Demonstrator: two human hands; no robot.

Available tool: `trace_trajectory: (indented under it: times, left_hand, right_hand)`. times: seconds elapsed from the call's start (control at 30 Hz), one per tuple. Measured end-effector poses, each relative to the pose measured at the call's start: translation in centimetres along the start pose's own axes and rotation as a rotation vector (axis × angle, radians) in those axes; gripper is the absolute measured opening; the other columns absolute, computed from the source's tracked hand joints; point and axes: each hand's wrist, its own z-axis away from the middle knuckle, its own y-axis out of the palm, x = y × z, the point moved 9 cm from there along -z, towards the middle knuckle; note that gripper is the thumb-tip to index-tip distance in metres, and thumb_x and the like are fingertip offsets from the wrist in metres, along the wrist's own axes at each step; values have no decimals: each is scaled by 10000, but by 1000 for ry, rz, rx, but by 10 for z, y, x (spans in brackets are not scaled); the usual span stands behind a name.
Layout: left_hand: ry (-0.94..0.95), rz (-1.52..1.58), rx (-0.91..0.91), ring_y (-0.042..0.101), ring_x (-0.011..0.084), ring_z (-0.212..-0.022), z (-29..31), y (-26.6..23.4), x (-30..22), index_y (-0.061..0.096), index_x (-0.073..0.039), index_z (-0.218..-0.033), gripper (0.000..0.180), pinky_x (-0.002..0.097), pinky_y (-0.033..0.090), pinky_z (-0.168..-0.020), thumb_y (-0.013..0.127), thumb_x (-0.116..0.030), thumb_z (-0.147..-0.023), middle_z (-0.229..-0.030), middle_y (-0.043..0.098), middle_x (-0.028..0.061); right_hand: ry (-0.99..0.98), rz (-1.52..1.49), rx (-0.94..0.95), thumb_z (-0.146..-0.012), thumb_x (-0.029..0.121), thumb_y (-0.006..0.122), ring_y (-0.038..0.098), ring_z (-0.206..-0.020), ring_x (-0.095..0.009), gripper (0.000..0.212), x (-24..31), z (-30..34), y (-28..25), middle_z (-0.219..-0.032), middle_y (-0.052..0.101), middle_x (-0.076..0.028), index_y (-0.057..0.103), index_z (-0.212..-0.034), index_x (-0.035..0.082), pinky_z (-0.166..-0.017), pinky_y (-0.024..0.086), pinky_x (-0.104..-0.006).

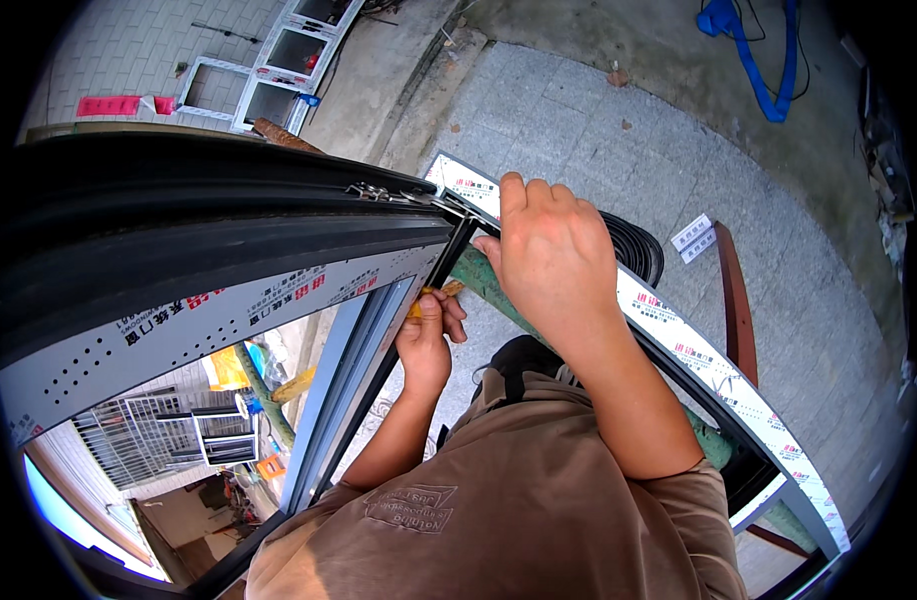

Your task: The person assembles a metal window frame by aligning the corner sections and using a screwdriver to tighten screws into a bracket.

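The black rubber sealing strip (449, 262) runs along the corner of the grey metal window frame (279, 300), just under the right hand (549, 250), whose curled fingers press it down; the step looks like seating the strip. The left hand (427, 340), just below, pinches a small yellow-handled tool (437, 296); next it probably needs steady pressure along the groove.

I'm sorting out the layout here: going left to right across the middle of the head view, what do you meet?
Glass pane with reflections → grey window frame bar → left hand gripping a yellow-handled tool → right hand on the black rubber strip → coiled black strip → brown wooden rail.
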Motion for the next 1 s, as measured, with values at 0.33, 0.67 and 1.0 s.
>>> trace_trajectory:
  times: [0.33, 0.67, 1.0]
  left_hand:
    - [-5, 12, 11, 609, 142, -638, 0, 2, -2, 616, -43, -1174, 367, 282, 512, -600, 491, -381, -1246, -911, 716, 111]
    - [-55, 43, 26, 601, 148, -620, -1, 3, 2, 606, -48, -1200, 349, 284, 505, -595, 489, -373, -1247, -918, 710, 112]
    - [-89, 45, 33, 612, 152, -620, 0, 4, 1, 595, -54, -1188, 361, 286, 505, -591, 504, -399, -1240, -910, 712, 113]
  right_hand:
    - [8, -13, 8, -835, 377, 923, 716, -921, -262, 511, 0, -1, 1, -940, 699, -85, 666, -1111, 33, -808, 551, -386]
    - [11, 39, 23, -853, 335, 927, 733, -923, -295, 516, 3, -1, 0, -961, 711, -103, 668, -1174, 26, -802, 570, -420]
    - [-6, 63, 25, -844, 331, 937, 744, -928, -311, 532, 6, -1, -1, -972, 713, -117, 667, -1181, 20, -802, 586, -436]
